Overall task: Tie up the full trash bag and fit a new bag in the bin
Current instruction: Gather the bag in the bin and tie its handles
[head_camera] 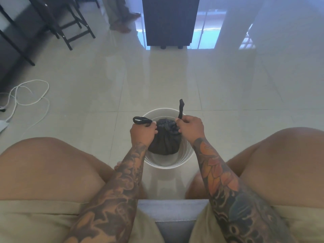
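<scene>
Left hand (142, 131): fist curled round one bag tail (141, 119), which is pointed leftward.
Right hand (190, 126): other tail (181, 109) is gripped, pointed away.
Trash bag (164, 140): gathered, held inside white bin (188, 159).
Bin: stood on tiled floor (175, 76) between knees.

— How are the arms placed?
— Both tattooed forearms are extended forward and downward between the bare knees, roughly parallel, with the wrists held close together.

— And the left hand (142, 131)?
— It is seen from the back, its fingers curled tightly round a looped black plastic bag handle (141, 120), which sticks out to the left of the fist.

— The right hand (190, 126)?
— It is likewise clenched, knuckles turned upward, and a second twisted black plastic strip (181, 108) is gripped, rising upright above the fist. The two fists are kept slightly apart at the same height.
</scene>
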